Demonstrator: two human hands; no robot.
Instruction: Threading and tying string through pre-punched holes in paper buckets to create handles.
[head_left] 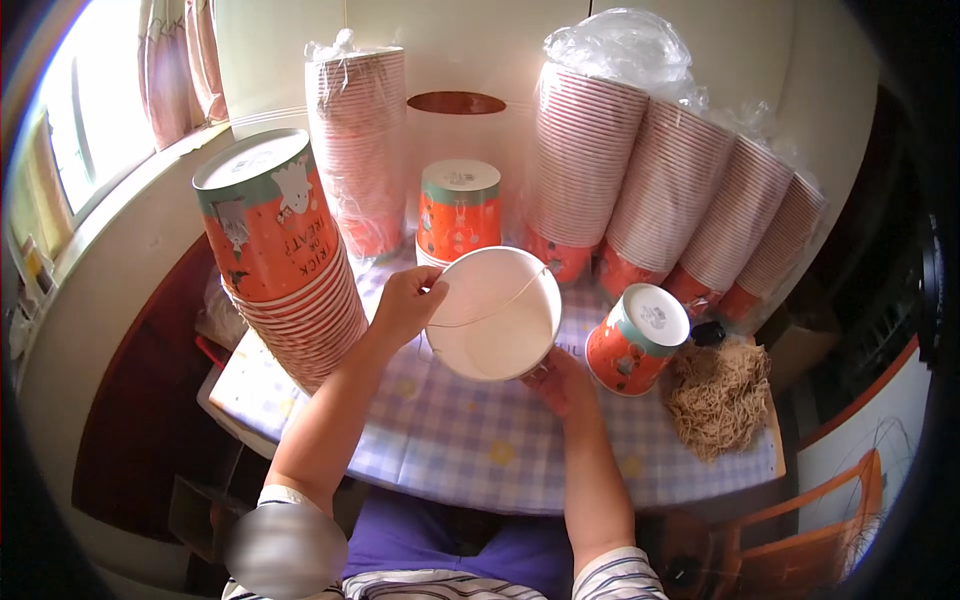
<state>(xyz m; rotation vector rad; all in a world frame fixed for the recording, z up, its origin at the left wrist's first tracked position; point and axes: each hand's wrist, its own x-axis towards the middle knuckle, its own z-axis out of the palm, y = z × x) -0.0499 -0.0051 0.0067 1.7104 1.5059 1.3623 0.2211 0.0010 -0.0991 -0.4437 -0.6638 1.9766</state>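
Observation:
A paper bucket (492, 345) is held over the table with its white inside facing me. A thin tan string (495, 312) runs across its mouth from one side of the rim to the other. My left hand (405, 303) pinches the left rim, near one end of the string. Closed around the lower right side is my right hand (564, 384), its fingers partly hidden behind the bucket. To the right stands an upside-down orange and green bucket (637, 340), beside a tangled heap of tan strings (720, 397).
A tall stack of orange buckets (290, 260) stands at left. Behind my hands is a shorter upside-down stack (459, 205). Plastic-wrapped stacks stand at back left (357, 150) and back right (590, 150). Checked cloth covers the table (450, 450). A wooden chair (800, 525) is at lower right.

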